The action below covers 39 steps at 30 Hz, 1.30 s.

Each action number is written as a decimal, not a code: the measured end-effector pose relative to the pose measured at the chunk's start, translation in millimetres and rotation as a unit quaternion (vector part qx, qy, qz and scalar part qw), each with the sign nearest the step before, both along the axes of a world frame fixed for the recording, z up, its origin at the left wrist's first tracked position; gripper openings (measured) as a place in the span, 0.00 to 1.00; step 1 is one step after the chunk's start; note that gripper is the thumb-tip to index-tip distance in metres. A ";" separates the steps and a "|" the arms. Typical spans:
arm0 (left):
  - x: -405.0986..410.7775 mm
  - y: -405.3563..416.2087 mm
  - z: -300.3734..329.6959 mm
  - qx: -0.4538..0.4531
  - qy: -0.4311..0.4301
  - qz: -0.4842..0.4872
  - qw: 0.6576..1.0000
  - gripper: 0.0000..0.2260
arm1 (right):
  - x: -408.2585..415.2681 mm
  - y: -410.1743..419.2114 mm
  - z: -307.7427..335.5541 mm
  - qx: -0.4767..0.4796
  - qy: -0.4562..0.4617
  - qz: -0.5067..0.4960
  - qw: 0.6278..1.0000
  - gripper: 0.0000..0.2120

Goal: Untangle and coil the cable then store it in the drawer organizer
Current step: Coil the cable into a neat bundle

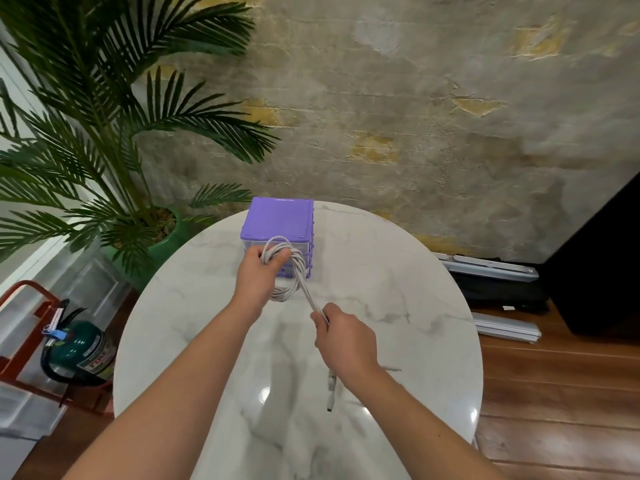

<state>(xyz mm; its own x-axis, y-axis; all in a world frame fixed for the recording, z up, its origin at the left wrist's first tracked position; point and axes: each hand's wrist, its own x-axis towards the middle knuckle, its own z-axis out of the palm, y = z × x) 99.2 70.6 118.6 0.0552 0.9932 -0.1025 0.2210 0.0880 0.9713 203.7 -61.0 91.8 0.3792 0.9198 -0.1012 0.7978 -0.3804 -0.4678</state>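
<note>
A white cable (290,271) is wound in several loops that my left hand (259,276) grips above the round marble table (398,289). A straight stretch of the cable runs down and right to my right hand (343,336), which pinches it taut. The cable's plug end (331,393) hangs below my right wrist over the table. The purple drawer organizer (278,220) stands at the table's far edge, just behind the coil; its drawer fronts are partly hidden by my left hand and the loops.
A potted palm (104,133) in a green pot stands left of the table. A green fire extinguisher (83,351) in a red stand sits lower left. Metal rails (491,268) and a black case lie on the wooden floor at right, against the wall.
</note>
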 end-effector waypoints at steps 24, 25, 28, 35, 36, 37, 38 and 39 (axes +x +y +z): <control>11.3 -20.8 -12.6 -0.193 -0.226 0.039 0.954 0.11 | 5.7 18.5 8.9 -0.030 0.219 -0.063 0.973 0.10; 10.9 -20.4 -13.2 -0.194 -0.230 0.037 0.953 0.11 | 7.7 17.3 6.3 -0.029 0.259 -0.065 0.963 0.10; 7.2 -21.4 -13.4 -0.210 -0.272 0.030 0.939 0.10 | 13.2 14.0 4.1 0.006 0.404 -0.065 0.913 0.13; 7.0 -20.1 -9.0 -0.231 -0.325 0.018 0.917 0.09 | 13.7 8.6 9.1 0.086 0.453 -0.095 0.882 0.11; 7.5 -20.1 -8.8 -0.231 -0.329 0.018 0.916 0.09 | 12.6 8.1 9.1 0.089 0.460 -0.099 0.878 0.10; 7.9 -19.7 -8.7 -0.230 -0.332 0.018 0.915 0.09 | 11.9 7.8 9.7 0.094 0.469 -0.101 0.872 0.10; 8.0 -19.4 -8.4 -0.230 -0.333 0.019 0.914 0.09 | 11.4 7.5 10.4 0.100 0.477 -0.101 0.868 0.09; 7.8 -18.9 -7.9 -0.228 -0.334 0.020 0.914 0.09 | 11.1 7.0 11.4 0.103 0.484 -0.100 0.863 0.09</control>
<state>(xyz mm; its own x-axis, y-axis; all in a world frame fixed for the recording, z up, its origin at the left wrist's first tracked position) 107.0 51.7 110.7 0.2210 0.8577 -0.4641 -0.4208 0.5132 0.7480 214.8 -54.0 103.2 0.3623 0.8820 -0.3013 -0.0772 -0.2938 -0.9527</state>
